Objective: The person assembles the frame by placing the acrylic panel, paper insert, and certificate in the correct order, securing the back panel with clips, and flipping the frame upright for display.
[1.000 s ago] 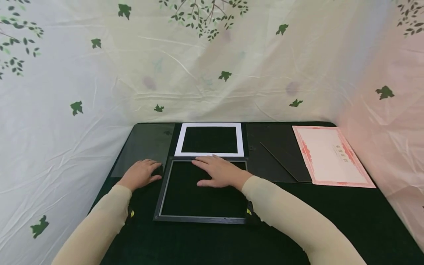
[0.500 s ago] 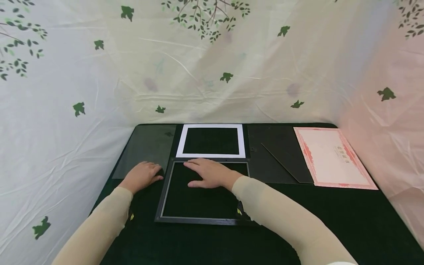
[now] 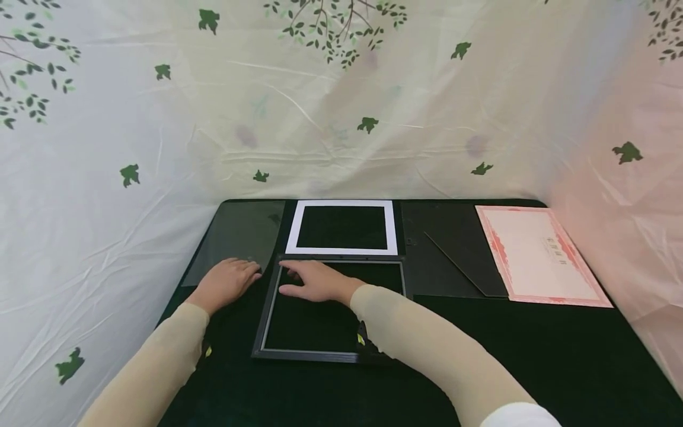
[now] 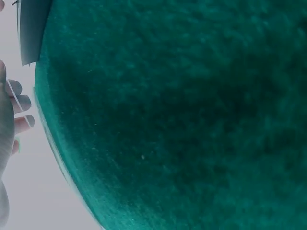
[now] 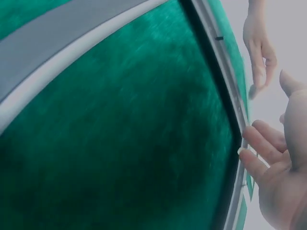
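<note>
A clear glass pane (image 3: 235, 228) lies on the dark green table at the back left. My left hand (image 3: 225, 283) holds the pane's near right edge; in the left wrist view the edge line crosses the fingers of the left hand (image 4: 5, 120). An empty dark picture frame (image 3: 265, 320) sits flat in the middle. Over its far left corner reaches my right hand (image 3: 316, 281), thumb and fingers apart. In the right wrist view, fingertips of the right hand (image 5: 283, 175) are beside the frame's rail (image 5: 235, 196); contact is unclear.
A white mat (image 3: 296, 228) lies behind the frame. To its right is a black backing board (image 3: 440, 219) with a thin slanting strip (image 3: 453, 263). A pink-bordered sheet (image 3: 528, 249) lies at the far right. Printed curtains (image 3: 320, 160) surround the table.
My right hand has moved left across the frame's far side to its left corner. My left hand has shifted slightly, its fingers drawing in at the pane's edge; the reflection on the glass has changed.
</note>
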Demonstrator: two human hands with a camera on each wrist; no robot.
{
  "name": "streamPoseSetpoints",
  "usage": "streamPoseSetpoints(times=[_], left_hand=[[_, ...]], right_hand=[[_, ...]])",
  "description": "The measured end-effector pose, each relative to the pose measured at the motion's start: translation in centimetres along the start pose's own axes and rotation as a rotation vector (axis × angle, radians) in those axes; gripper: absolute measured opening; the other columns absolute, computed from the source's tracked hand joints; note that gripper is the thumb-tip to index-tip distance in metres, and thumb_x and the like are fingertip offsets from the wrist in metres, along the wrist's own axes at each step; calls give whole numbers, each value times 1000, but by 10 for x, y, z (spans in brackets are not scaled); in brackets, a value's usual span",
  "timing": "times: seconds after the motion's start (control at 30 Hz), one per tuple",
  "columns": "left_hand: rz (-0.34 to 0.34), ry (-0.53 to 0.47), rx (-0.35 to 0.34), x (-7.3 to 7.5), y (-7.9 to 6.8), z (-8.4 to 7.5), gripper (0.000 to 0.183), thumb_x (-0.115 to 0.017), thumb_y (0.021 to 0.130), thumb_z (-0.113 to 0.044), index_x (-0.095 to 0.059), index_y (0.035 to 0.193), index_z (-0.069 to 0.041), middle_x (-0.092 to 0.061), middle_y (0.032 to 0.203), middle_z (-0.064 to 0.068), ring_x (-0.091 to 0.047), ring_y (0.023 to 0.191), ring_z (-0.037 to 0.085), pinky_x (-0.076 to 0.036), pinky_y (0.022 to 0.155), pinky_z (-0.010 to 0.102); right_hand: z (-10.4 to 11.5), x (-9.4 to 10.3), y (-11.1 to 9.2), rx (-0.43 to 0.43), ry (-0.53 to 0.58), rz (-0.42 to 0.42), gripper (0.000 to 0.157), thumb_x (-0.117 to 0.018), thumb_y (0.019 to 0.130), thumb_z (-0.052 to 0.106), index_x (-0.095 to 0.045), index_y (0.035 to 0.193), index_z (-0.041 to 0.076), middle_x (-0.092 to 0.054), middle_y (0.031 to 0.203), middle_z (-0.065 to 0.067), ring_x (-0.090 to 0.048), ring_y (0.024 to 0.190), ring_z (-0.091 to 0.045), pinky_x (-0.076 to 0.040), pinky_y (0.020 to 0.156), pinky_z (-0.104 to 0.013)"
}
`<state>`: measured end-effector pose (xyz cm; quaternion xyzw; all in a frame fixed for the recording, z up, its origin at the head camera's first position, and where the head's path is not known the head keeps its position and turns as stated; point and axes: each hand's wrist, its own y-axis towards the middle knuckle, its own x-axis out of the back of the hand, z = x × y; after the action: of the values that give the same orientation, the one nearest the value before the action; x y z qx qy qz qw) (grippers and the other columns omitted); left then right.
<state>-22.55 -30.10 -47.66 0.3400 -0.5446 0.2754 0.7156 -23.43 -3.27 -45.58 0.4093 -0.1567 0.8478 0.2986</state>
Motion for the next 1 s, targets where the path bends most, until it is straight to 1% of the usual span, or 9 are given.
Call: streamPoseSetpoints(times=[0.07, 0.13, 0.23, 0.37, 0.47, 0.57, 0.7, 0.9, 1.0], left_hand=[[-47, 5, 0, 3, -2, -1, 27, -66, 92, -26, -69, 108, -4, -72, 104, 11, -69, 94, 26, -50, 90, 47], [-95, 10, -8, 6, -4, -3, 26, -70, 89, -24, -69, 105, -4, -72, 100, 11, -70, 89, 25, -51, 87, 47], [-161, 21, -39, 8, -4, -7, 26, -72, 86, -22, -69, 103, -3, -73, 96, 11, -70, 85, 24, -53, 84, 47], [-226, 26, -90, 8, -1, -15, 25, -70, 88, -22, -69, 102, -2, -73, 94, 11, -70, 84, 24, -53, 84, 48], [-232, 28, -98, 9, 0, -21, 27, -69, 90, -24, -69, 104, -2, -73, 97, 11, -70, 87, 23, -52, 85, 48], [-212, 27, -85, 8, -1, -23, 31, -71, 88, -28, -69, 106, -3, -72, 100, 11, -70, 89, 23, -52, 86, 46], [-214, 0, -60, 9, -3, -23, 39, -76, 82, -33, -69, 108, -4, -72, 101, 11, -70, 88, 23, -53, 84, 44], [-246, -68, -8, 10, -4, -22, 47, -80, 78, -36, -67, 110, -5, -70, 106, 13, -69, 89, 26, -54, 82, 45], [-241, -73, 21, 8, -8, -19, 53, -81, 75, -40, -67, 113, -5, -68, 111, 14, -67, 92, 28, -53, 83, 46]], right_hand=[[4, -5, 10, -38, 102, -18, 69, -50, 95, 53, -33, 150, 15, -58, 133, -3, -57, 116, -10, -45, 97, -30], [7, -9, 20, -81, 241, -45, 66, -51, 96, 50, -34, 149, 15, -61, 129, -1, -59, 111, -7, -48, 93, -28], [10, -15, 32, -146, 536, -82, 60, -53, 99, 40, -35, 149, 12, -63, 125, -3, -62, 107, -10, -49, 90, -28], [9, -23, 40, -210, 902, -106, 56, -53, 100, 23, -31, 150, 7, -60, 128, -12, -64, 106, -21, -50, 92, -34], [5, -28, 43, -232, 1036, -127, 55, -53, 100, 14, -30, 149, 5, -57, 131, -15, -64, 106, -24, -50, 92, -37], [4, -31, 44, -238, 1083, -156, 55, -54, 98, 7, -31, 148, 3, -57, 132, -15, -65, 104, -23, -51, 91, -36], [4, -34, 46, -232, 1083, -192, 60, -60, 93, 0, -34, 146, 0, -57, 131, -13, -63, 104, -20, -52, 88, -31], [5, -38, 47, -246, 947, -254, 63, -70, 86, 3, -43, 143, 5, -61, 126, -5, -57, 110, -16, -50, 89, -30], [5, -42, 47, -250, 924, -278, 63, -72, 85, 3, -46, 142, 8, -61, 125, -4, -56, 109, -15, -51, 87, -31]])
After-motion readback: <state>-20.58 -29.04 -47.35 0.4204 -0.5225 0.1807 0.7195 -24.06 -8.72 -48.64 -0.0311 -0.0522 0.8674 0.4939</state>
